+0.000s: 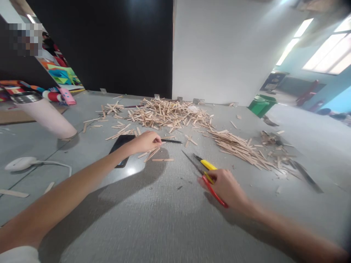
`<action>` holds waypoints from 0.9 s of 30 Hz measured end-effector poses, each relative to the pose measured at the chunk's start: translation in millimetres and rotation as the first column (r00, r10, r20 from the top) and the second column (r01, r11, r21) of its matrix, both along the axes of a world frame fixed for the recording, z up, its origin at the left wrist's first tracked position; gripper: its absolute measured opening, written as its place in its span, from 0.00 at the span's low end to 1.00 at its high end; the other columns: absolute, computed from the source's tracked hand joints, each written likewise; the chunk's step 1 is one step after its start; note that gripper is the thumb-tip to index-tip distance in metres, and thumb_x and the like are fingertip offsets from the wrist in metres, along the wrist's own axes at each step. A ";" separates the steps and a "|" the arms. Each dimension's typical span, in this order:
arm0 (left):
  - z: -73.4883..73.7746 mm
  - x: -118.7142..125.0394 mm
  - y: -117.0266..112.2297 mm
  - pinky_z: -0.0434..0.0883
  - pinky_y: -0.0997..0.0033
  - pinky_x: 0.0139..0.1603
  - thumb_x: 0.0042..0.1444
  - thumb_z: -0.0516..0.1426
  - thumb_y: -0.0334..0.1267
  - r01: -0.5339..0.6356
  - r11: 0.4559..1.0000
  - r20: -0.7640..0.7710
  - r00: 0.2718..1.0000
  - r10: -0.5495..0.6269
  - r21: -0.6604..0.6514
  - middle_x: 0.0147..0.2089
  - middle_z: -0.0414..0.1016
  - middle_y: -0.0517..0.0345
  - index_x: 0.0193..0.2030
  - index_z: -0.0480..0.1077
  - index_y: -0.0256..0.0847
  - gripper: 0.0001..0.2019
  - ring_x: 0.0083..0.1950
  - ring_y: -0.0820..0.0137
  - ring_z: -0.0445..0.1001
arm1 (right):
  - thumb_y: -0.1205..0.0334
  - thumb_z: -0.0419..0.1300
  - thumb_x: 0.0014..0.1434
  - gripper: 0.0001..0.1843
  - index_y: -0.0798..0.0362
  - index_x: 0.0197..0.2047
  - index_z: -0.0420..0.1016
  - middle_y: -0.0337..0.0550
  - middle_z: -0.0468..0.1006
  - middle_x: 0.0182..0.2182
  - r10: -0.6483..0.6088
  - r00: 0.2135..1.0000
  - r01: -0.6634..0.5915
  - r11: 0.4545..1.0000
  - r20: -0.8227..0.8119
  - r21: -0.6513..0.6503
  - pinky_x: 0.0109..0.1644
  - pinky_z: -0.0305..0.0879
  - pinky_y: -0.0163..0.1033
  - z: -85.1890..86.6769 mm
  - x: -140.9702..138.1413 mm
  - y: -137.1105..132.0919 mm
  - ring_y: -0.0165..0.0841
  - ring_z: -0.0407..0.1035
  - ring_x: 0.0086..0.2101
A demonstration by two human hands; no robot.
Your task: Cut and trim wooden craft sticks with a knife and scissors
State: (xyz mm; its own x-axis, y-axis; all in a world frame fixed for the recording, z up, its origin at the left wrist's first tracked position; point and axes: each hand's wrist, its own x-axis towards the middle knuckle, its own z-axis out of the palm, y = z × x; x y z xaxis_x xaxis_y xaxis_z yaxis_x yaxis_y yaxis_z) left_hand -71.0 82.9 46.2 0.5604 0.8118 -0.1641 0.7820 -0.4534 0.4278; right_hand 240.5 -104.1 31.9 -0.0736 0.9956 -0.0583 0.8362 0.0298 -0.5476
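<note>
Thumb and fingers of my left hand [148,141] are closed together, low over a few wooden craft sticks [151,155]; whatever sits between the fingertips is hidden. A dark pen [173,141] lies just right of those fingertips. Under my left wrist is a black phone [122,140], partly covered by the forearm. My right hand [226,184] is wrapped round scissors [215,193] with red and yellow handles, their blades pointing away to the left. Right alongside the scissors is a yellow utility knife [207,164], partly behind my fingers.
A large heap of craft sticks [167,113] lies before the black and white panels. More sticks [241,146] are piled to the right, near a metal blade [308,177]. At left stand a pink bottle [48,115] and a white charger [22,163]. A green bin [260,105] is beyond.
</note>
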 end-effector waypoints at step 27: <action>-7.8 1.7 0.4 0.81 0.55 0.53 0.71 0.63 0.43 0.085 0.989 -0.086 0.992 -0.096 -0.125 0.56 0.80 0.49 0.57 0.76 0.37 0.14 0.51 0.62 0.81 | 0.51 0.60 0.69 0.15 0.51 0.33 0.71 0.52 0.82 0.33 0.013 0.792 0.012 0.999 0.610 -0.037 0.33 0.59 0.40 8.1 96.9 67.0 0.43 0.77 0.34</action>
